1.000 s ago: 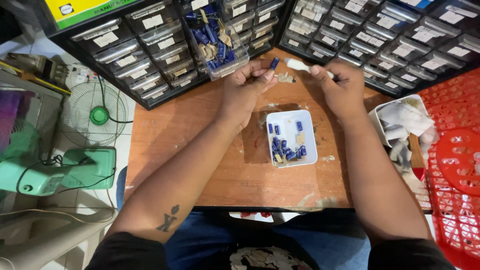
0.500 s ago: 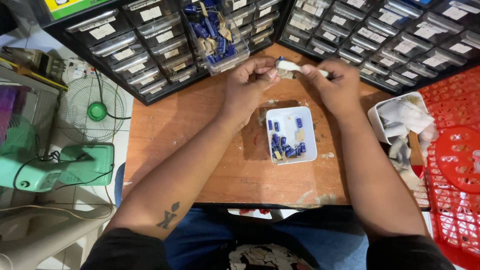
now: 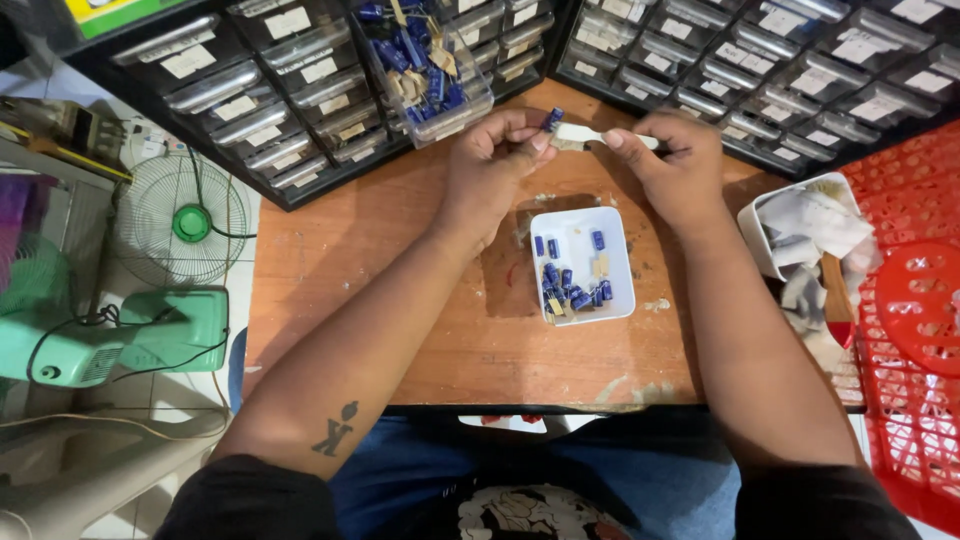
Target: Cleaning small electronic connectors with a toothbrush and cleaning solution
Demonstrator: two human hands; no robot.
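A short white strip (image 3: 578, 134) is held between both hands over the far part of the wooden counter (image 3: 400, 300), just in front of the drawer cabinets. The left hand (image 3: 492, 160) is closed around the strip's left end, with a small blue cylindrical capacitor (image 3: 552, 118) pinched at its fingertips against that end. The right hand (image 3: 668, 160) is closed on the other end, the thumb and forefinger being pressed onto the strip. Below the hands, near the middle of the counter, a white rectangular tray (image 3: 612, 228) is set, and a scatter of the same blue capacitors is seen lying loose in it, mostly toward its near left corner. A clear drawer (image 3: 425, 70), pulled out from the black cabinet (image 3: 250, 110) on the left, is filled with more blue parts on tan tape. A second black cabinet (image 3: 780, 70) is seen at the upper right. At the counter's right edge a white container (image 3: 760, 235) stuffed with crumpled paper is placed, beside a red plastic crate (image 3: 910, 320). On the floor to the left, a green fan (image 3: 185, 222) is seen.
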